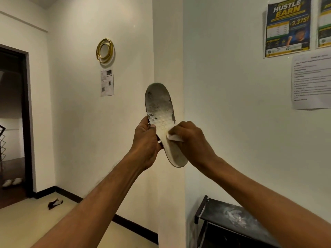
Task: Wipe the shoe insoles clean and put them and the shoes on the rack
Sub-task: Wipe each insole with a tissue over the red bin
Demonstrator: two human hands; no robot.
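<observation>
A worn white insole (160, 108) with grey dirt marks is held up at chest height in front of a wall corner. My left hand (146, 140) grips its left edge near the middle. My right hand (189, 138) pinches a small white wipe (174, 137) and presses it against the insole's right side. The black shoe rack (231, 214) stands low at the right, against the wall; its top shelf shows a pale smudge. No shoes are on the part of the rack that I can see.
A dark object (54, 203) lies on the floor by the left skirting. A pair of white shoes (12, 182) sits beyond the dark doorway at far left. A gold ring mirror (105, 50) and posters (287, 26) hang on the walls.
</observation>
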